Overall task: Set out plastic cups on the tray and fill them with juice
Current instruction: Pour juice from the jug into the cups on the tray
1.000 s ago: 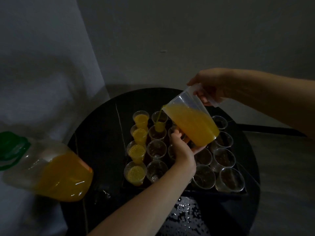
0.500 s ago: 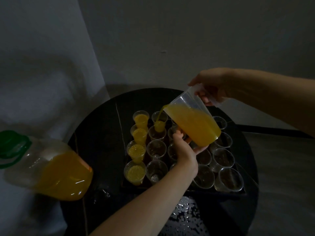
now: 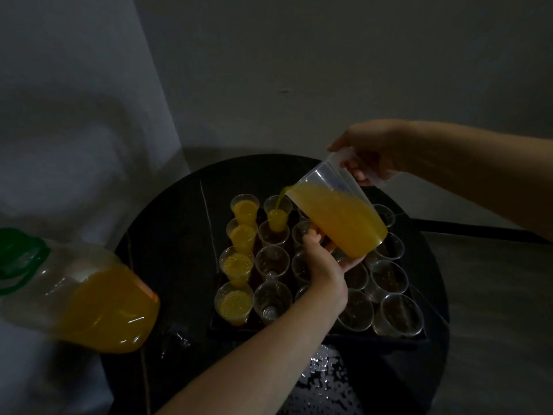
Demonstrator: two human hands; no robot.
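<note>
1. So, head view: the jug (image 3: 326, 178) is clear plastic, tapered, and roughly half full of cloudy orange juice (image 3: 344, 223). It's tipped spout-down over the tray's far side, and a thin stream drops into one cup (image 3: 277, 217).
2. The right hand (image 3: 374, 154) grips the jug's handle, fingers curled round it. The left hand (image 3: 323, 259) cups the base from below, thumb up the near side.
3. The cups are small, see-through tumblers in tidy rows on a dark rectangular tray (image 3: 374, 339). The filled cups (image 3: 236, 265) make up the left column, bubbly on top; the empty cups (image 3: 398, 316) fill the rest.
4. The tray sits on a round glossy black table (image 3: 167, 265). A big clear bottle (image 3: 98, 304) with a green cap (image 3: 15, 253) tilts at near left, part full.
</note>
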